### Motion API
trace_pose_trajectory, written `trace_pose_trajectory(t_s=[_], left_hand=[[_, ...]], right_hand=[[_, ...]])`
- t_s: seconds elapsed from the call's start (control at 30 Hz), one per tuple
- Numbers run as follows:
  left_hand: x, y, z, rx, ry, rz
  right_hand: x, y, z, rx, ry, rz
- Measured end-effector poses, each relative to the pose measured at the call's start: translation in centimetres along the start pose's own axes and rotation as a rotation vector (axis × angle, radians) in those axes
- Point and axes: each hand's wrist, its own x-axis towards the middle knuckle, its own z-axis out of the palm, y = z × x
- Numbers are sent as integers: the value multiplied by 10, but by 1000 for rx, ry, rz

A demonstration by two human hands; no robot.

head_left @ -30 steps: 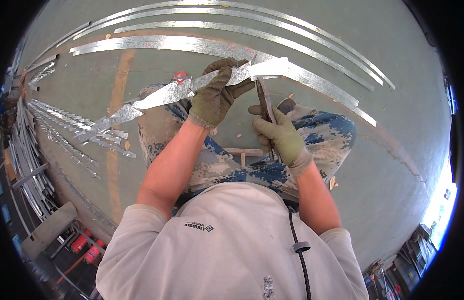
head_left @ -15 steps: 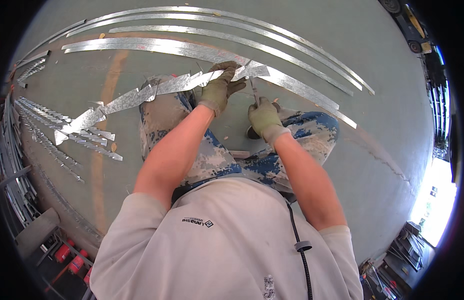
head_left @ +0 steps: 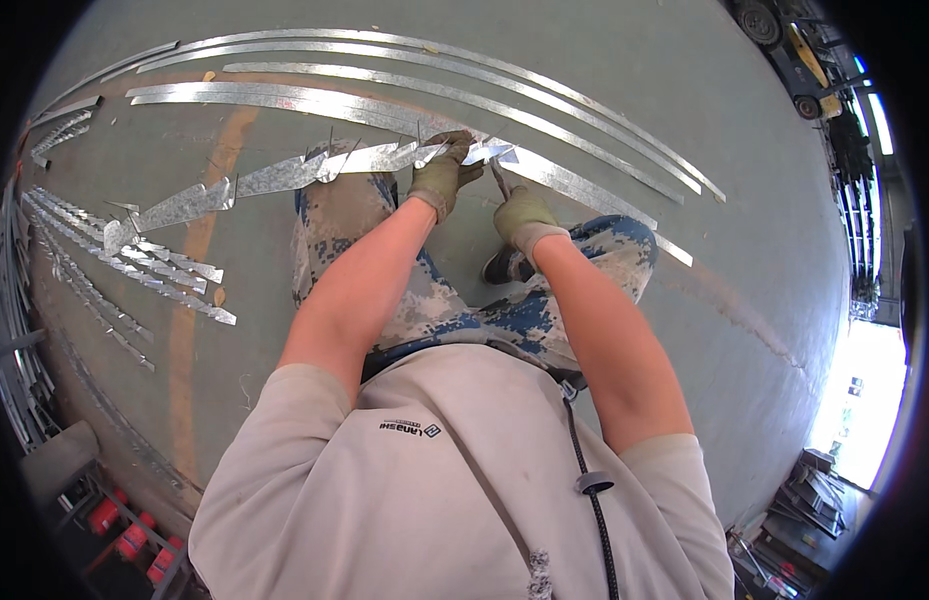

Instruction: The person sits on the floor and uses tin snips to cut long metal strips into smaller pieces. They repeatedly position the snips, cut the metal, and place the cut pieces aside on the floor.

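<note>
Left hand (head_left: 442,177) grips notched metal strip (head_left: 279,178); right hand (head_left: 524,214) clenches hand tool (head_left: 499,178) at strip's right end. Less strip protrudes rightward past left hand than earlier.

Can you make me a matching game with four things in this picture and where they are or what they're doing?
Things:
1. Green-gloved left hand
2. Green-gloved right hand
3. Red cylinders
4. Thin black braided cord

Places and states:
A. Low at the picture's left
B. Holding a slim dark tool
C. Hanging down the pale beige cloth shirt
D. Gripping a long, notched silver metal strip

Pairs: 1-D, 2-B, 3-A, 4-C
</note>
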Motion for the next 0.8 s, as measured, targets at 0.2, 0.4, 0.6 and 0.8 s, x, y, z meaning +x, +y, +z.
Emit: trace_pose_trajectory(t_s=[0.2,0.4,0.6,0.8], left_hand=[[-30,23,9,-71,-48,-35],[-21,19,-6,-61,-176,105],[-12,19,-20,-73,-234,125],[-27,31,-3,-124,-279,136]], right_hand=[[-4,8,-11,128,-22,-37],[-4,15,-6,229,34,-170],[-15,10,-32,165,-84,-167],[-40,11,-18,29,63,-190]])
